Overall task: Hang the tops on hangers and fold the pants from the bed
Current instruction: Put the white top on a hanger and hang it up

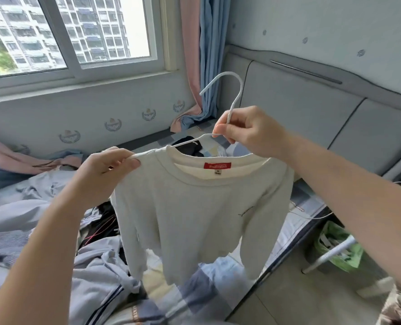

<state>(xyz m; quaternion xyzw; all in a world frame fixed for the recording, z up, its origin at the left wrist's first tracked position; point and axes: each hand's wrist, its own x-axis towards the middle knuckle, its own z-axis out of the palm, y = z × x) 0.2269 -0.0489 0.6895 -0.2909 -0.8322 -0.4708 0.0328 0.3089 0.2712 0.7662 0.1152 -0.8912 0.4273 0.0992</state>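
**Item position.** The white top (pixel 201 207) hangs in the air above the bed (pixel 190 301), in front of me and clear of the bedding. It sits on the white hanger (pixel 239 95).

**Orientation.** The collar is up and the hem is down, so the long axis is close to vertical. The shoulder line runs left to right, roughly level. The red label (pixel 217 165) shows inside the back of the neck, so I judge that the front faces me. The hanger hook points up, with its open end curling left toward the window (pixel 77 31).

**Grip state.**
- My right hand (pixel 244 130) pinches the hanger neck just below the hook, fingers curled together round the wire.
- My left hand (pixel 105 170) pinches the top's shoulder seam between thumb and curled fingers.

**Step in hand.** Seating the left shoulder on the hanger arm. That arm shows bare from the right hand down to the collar; I cannot tell whether its tip is fully inside the shoulder.

**Procedure, as I judge it.**
1. Hold the hanger steady and level with the right hand.
2. Draw the shoulder fabric outward over the arm tip; do not stretch the collar.
3. Centre the collar on the hook before releasing.

**Surroundings.** Crumpled garments (pixel 30 219) lie on the bed at left, and dark clothes (pixel 190 144) lie behind the collar.
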